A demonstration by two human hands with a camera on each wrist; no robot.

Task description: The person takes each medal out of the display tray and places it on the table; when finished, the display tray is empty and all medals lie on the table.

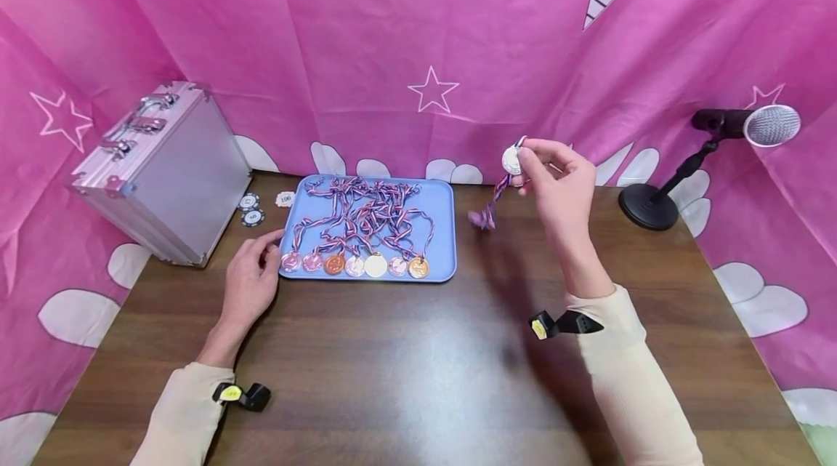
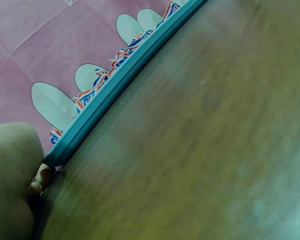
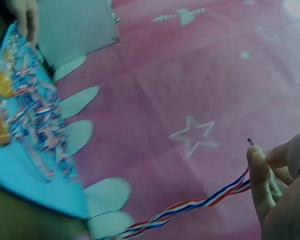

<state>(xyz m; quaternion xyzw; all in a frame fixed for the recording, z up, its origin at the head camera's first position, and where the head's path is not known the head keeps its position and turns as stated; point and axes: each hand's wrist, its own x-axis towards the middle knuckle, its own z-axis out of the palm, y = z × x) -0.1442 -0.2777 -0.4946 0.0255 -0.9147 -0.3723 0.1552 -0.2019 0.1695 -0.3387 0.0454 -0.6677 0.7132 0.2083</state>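
My right hand (image 1: 565,186) pinches a silver-coloured medal (image 1: 512,160) between thumb and fingers, raised over the table's right side. Its red, white and blue ribbon (image 3: 195,204) dangles down to the left, bunched at the lower end. At the left edge of the blue tray (image 1: 447,233), my left hand (image 1: 251,278) grips the rim near the front corner. Several medals, among them a gold one (image 1: 418,267) and a copper-coloured one (image 1: 334,264), lie in a row along the tray's front. Their tangled ribbons (image 1: 373,215) spread behind them.
A silver case (image 1: 176,182) stands at the back left, with a few poker chips (image 1: 252,217) and a white plaque (image 1: 285,198) beside it. On the right is a microphone (image 1: 771,126) on a black stand (image 1: 649,207). A pink curtain (image 1: 366,37) hangs behind the wooden table (image 1: 392,364).
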